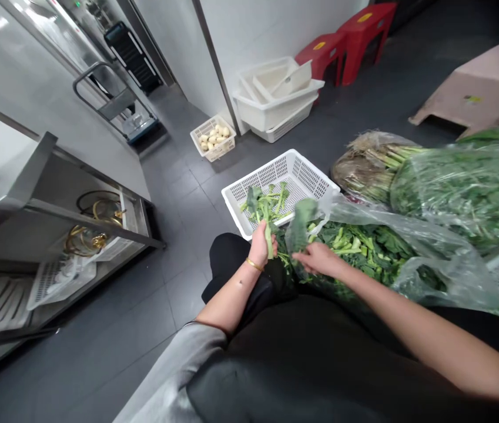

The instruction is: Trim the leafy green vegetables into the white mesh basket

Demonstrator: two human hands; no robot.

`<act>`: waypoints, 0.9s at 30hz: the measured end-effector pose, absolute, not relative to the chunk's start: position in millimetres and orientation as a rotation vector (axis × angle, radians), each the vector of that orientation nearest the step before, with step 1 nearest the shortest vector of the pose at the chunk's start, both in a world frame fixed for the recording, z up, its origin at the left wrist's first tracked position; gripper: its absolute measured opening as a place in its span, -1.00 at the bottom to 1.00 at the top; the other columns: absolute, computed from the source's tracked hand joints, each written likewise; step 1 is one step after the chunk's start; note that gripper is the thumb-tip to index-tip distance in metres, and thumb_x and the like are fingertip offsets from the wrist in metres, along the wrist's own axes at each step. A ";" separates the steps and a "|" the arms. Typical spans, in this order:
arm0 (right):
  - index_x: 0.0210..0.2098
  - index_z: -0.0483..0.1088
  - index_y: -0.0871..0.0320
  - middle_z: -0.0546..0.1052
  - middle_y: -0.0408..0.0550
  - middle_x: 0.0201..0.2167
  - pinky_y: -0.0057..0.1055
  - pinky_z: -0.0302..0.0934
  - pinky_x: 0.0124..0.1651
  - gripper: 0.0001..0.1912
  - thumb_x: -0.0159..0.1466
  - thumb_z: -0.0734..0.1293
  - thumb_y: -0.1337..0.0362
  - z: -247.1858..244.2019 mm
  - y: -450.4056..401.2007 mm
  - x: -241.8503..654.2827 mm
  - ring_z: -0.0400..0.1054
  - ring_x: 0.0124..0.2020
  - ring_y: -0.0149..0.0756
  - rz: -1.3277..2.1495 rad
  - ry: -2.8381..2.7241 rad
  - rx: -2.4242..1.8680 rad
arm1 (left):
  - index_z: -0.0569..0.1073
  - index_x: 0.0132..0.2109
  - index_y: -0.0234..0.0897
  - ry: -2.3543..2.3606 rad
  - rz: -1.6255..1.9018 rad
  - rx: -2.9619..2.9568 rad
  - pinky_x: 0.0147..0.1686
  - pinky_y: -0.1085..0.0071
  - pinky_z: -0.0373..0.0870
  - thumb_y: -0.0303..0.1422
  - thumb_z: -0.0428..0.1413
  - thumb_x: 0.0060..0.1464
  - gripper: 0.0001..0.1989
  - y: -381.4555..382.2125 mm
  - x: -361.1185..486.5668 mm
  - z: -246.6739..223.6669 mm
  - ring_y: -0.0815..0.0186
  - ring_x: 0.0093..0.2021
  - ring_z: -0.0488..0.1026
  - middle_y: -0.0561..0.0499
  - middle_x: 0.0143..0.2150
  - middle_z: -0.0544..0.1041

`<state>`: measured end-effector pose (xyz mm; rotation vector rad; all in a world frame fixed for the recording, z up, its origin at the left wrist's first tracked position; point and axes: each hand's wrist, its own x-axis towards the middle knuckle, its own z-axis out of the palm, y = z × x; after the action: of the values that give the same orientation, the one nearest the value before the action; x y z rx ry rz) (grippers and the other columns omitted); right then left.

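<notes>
My left hand is closed round a pale green vegetable stalk, its leafy top reaching over the near side of a white perforated basket. Several green stems lie in that basket. To the right, my right hand is closed on a large green leaf, which is slightly blurred and stands up from the fingers. Beside and beneath my right hand, an open clear plastic bag holds many leafy green stalks.
Bundled greens in plastic and rooted bunches lie at the right. Behind are a small basket of pale vegetables, stacked white bins, red stools and a pink stool. A metal shelf stands left.
</notes>
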<state>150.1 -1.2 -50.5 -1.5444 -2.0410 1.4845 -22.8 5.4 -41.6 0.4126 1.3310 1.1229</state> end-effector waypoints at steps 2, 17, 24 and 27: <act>-0.64 0.30 0.13 0.36 -0.13 -0.75 -0.39 0.19 -0.49 -0.61 0.11 0.31 -0.03 -48.5 18.4 156.1 0.31 -0.66 -0.30 1.564 -2.184 -1.488 | 0.21 -0.50 -0.24 1.402 1.112 0.630 -0.72 0.50 0.03 0.14 -0.11 0.05 -0.48 -5.3 -18.3 -41.4 0.46 -0.72 0.13 0.13 -0.69 0.19; -0.31 0.49 0.25 0.52 0.12 -0.40 -0.35 0.26 -0.18 -0.53 0.35 -0.01 0.25 -58.8 -4.4 146.3 0.40 -0.28 -0.22 0.553 -2.118 -1.127 | 0.25 -0.53 -0.28 1.312 0.965 0.465 -0.83 0.50 0.01 0.15 -0.11 0.04 -0.45 -5.4 23.4 -48.1 0.43 -0.82 0.14 0.09 -0.76 0.22; -0.02 0.42 0.14 0.50 0.04 -0.16 -0.27 0.28 -0.06 -0.59 0.22 0.27 0.07 -42.2 1.9 169.7 0.39 -0.13 -0.21 0.996 -2.116 -0.827 | 0.24 -0.52 -0.25 0.903 0.744 0.222 -0.85 0.54 -0.15 0.06 -0.25 0.15 -0.46 1.0 -16.4 -33.1 0.45 -0.82 0.03 0.10 -0.78 0.12; -0.29 0.49 0.22 0.52 -0.04 -0.47 -0.39 0.28 -0.39 -0.57 0.19 0.25 -0.04 -30.5 23.5 170.8 0.39 -0.47 -0.31 1.342 -1.938 -1.058 | 0.34 -0.40 -0.28 0.802 0.475 0.277 -0.85 0.54 -0.16 0.06 -0.24 0.15 -0.47 -8.5 -15.1 -31.3 0.41 -0.82 0.03 0.10 -0.77 0.14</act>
<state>170.8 23.5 -30.5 -1.0583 -1.9377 1.3416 -15.1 -8.5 -31.3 0.2773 0.8015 0.4747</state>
